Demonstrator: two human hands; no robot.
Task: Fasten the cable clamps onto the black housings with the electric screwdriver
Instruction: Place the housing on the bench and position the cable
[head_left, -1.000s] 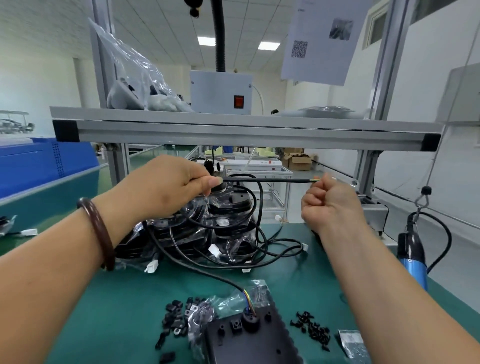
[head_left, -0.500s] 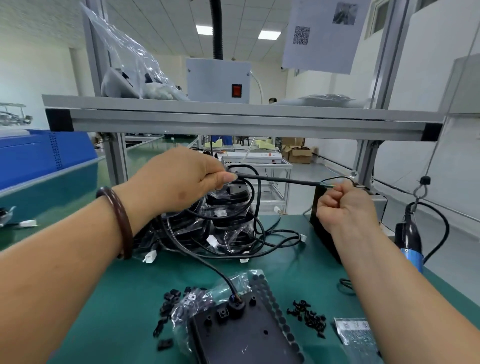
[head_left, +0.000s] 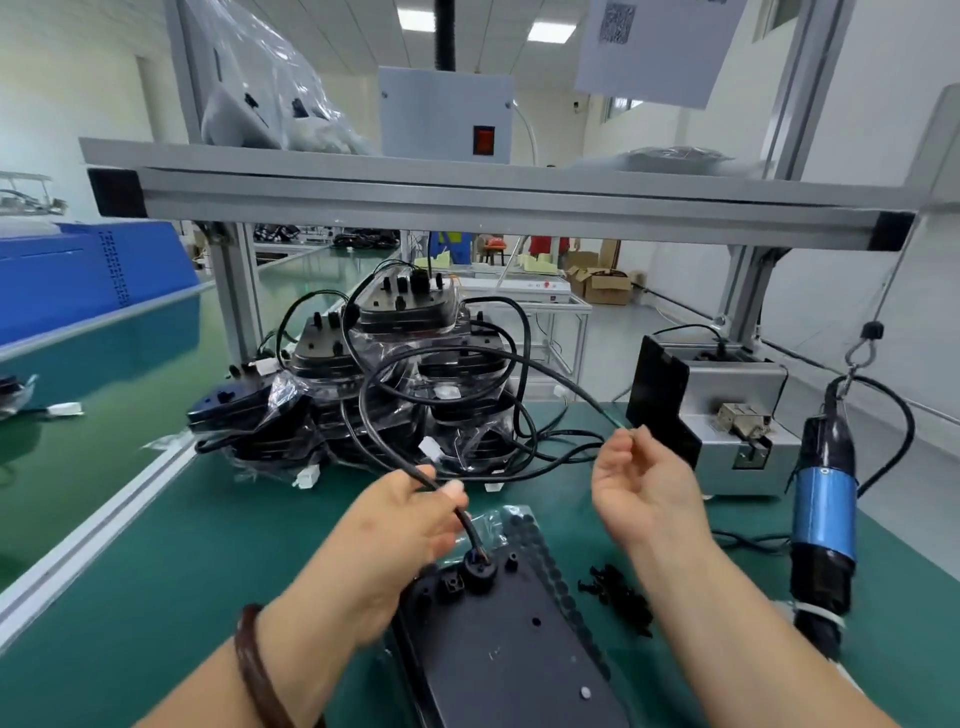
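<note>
The cable (head_left: 566, 385) loops above the black housing (head_left: 498, 639).
Left hand (head_left: 410, 519) grips it; right hand (head_left: 644, 493) pinches its end.

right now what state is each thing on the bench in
left grip, pinches the cable just above the black housing
right grip, pinches the cable's free end
cable, looped in the air between both grips
black housing, flat on the mat, cable in its bushing
electric screwdriver, hanging from its hook, untouched
small black parts, loose pile on the mat
stacked housings, bagged, piled at the back
</note>
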